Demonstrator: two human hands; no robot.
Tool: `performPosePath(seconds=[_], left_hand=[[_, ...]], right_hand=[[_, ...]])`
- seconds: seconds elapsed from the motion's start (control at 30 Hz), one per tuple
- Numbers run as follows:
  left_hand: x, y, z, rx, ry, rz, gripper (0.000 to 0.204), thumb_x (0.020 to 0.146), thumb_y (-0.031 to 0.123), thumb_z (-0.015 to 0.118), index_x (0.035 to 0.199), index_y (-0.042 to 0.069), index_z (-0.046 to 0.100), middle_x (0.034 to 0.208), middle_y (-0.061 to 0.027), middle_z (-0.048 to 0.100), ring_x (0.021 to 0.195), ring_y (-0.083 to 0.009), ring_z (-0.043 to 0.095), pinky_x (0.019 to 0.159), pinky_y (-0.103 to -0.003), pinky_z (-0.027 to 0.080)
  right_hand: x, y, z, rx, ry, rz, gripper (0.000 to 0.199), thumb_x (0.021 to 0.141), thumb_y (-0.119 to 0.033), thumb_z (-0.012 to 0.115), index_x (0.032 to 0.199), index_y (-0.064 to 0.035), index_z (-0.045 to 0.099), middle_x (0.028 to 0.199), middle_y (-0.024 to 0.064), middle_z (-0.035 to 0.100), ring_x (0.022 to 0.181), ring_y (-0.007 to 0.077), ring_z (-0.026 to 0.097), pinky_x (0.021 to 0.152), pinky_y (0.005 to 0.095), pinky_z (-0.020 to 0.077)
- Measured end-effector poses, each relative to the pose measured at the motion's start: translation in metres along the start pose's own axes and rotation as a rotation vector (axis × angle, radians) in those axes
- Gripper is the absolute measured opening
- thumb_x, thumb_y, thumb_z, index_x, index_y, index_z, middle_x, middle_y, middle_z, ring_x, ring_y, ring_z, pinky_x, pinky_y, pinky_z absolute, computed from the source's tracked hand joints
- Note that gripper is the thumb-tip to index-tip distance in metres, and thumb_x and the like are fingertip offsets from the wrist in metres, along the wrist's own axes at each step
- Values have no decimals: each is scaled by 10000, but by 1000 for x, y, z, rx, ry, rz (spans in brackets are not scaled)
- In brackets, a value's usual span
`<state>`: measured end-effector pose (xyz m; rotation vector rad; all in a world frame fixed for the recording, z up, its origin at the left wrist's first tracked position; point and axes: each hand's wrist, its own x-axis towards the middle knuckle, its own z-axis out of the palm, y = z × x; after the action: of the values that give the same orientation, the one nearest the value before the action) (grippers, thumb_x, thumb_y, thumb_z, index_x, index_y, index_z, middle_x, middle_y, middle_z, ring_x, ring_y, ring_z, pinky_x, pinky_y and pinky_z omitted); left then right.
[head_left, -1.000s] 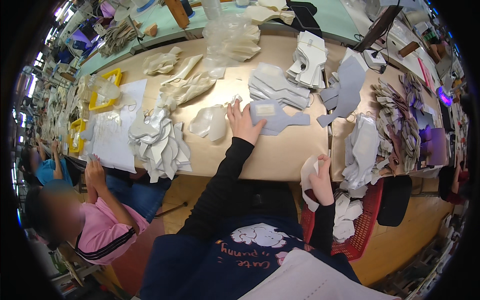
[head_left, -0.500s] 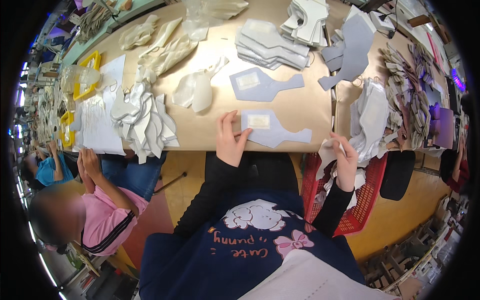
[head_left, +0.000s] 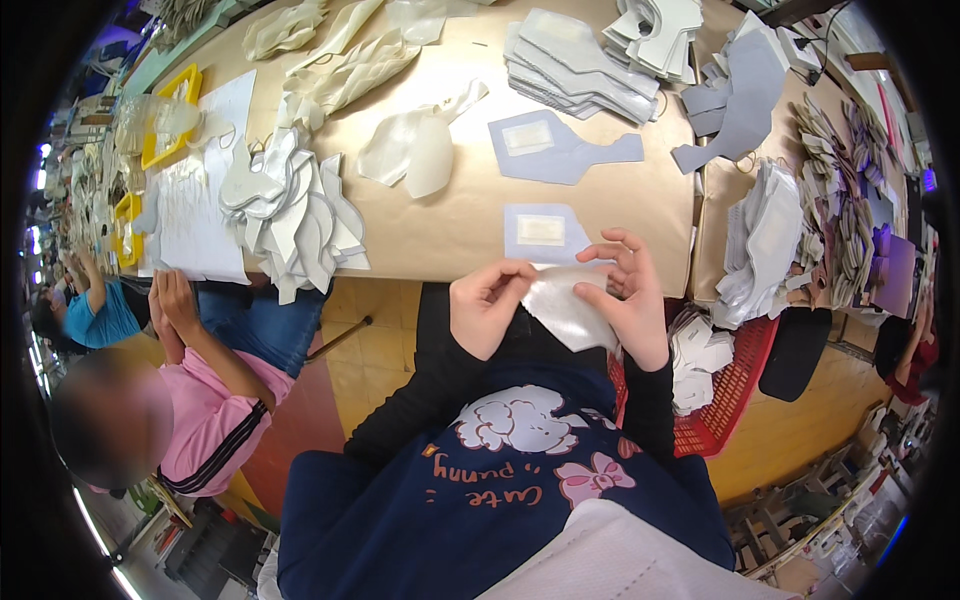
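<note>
Between my hands, at the table's near edge, hangs a shiny white cut-out sheet piece (head_left: 575, 310). My left hand (head_left: 490, 308) pinches its upper left corner between thumb and fingertips. My right hand (head_left: 634, 300) is over the piece's right side, fingers spread and thumb lying against it. Just beyond lies a pale blue-grey cut-out piece (head_left: 517, 250) with a whitish rectangular patch (head_left: 540, 230); my hands and the white piece hide its narrow end. Farther back is a similar blue-grey piece (head_left: 570, 168), also with a patch, lying flat.
A stack of white pieces (head_left: 575, 70) stands at the back, with more heaped at left (head_left: 285, 200). Translucent pieces (head_left: 425, 165) lie mid-table. Right of my legs, a red basket (head_left: 745, 385) holds white pieces. A person in pink (head_left: 215, 430) sits at left.
My right hand has come from beside the basket to my left hand, bringing the white piece. My left hand has left the near blue-grey piece and now pinches the white one. The view has shifted slightly.
</note>
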<state>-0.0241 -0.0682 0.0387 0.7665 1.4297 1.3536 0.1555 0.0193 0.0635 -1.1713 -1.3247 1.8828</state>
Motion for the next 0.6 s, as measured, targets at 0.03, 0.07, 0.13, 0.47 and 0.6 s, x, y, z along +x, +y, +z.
performPosePath(seconds=[0.03, 0.07, 0.13, 0.47, 0.6], left_hand=[[1, -2, -2, -3, 52, -53, 173, 979, -26, 603, 1132, -41, 685, 1064, -116, 731, 922, -112, 661, 821, -245, 528], [2, -3, -5, -4, 69, -100, 261, 983, -15, 606, 1228, -16, 694, 1184, -117, 710, 961, -108, 646, 839, -234, 517], [3, -5, -6, 8, 49, -4, 289, 976, -11, 618, 1258, -9, 680, 1237, -116, 684, 984, -105, 637, 850, -234, 514], [18, -3, -28, 219, -46, 23, 350, 926, -12, 664, 1276, -17, 655, 1251, -113, 652, 899, -132, 671, 788, -280, 552], [40, -10, -49, 710, 61, 348, 245, 862, 49, 711, 1105, 58, 740, 1114, -75, 680, 991, -228, 633, 771, -317, 533]], right_hand=[[1, 3, 3, 71, 45, -30, 599, 841, 0, 760, 1365, -58, 476, 1085, 67, 649, 999, 103, 651, 817, 270, 514], [2, 6, 4, 116, 87, -10, 463, 852, -16, 757, 1255, -19, 528, 1092, 68, 657, 982, 124, 657, 835, 288, 517], [6, 7, 3, -172, 17, -102, 395, 851, -31, 762, 1207, -7, 592, 1086, 81, 674, 981, 155, 665, 855, 302, 516], [32, -12, -3, -479, -264, 1, 394, 828, -50, 774, 1219, -62, 720, 1085, 159, 719, 977, 232, 686, 885, 330, 514], [45, -11, 0, -525, -242, 10, 418, 811, -24, 772, 1225, -38, 714, 1128, 155, 710, 1006, 202, 671, 907, 309, 510]])
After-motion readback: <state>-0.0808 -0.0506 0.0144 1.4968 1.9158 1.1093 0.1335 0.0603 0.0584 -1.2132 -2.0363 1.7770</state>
